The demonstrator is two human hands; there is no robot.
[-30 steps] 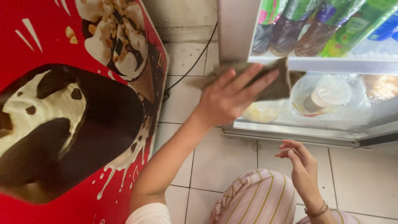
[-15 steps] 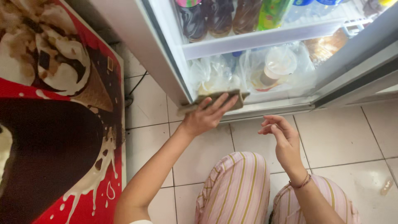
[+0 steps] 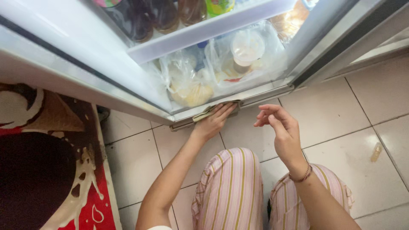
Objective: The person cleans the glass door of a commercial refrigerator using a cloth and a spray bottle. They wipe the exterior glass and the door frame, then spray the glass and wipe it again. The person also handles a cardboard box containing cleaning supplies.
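Knees in pink-and-olive striped trousers (image 3: 232, 187) sat nearest the camera, above pale floor tiles (image 3: 341, 110). Right hand (image 3: 279, 127) hovered half-curled and held nothing, just right of the cloth and clear of it. Left hand (image 3: 215, 120) lay flat, fingers extended, pressing a folded olive-brown cloth (image 3: 206, 112) against the metal bottom frame of the glass-doored fridge (image 3: 264, 91). Risk assessed: the cloth could slip off the narrow frame under sideways pressure. Clear plastic bags of food (image 3: 191, 81) sat beyond, behind the glass.
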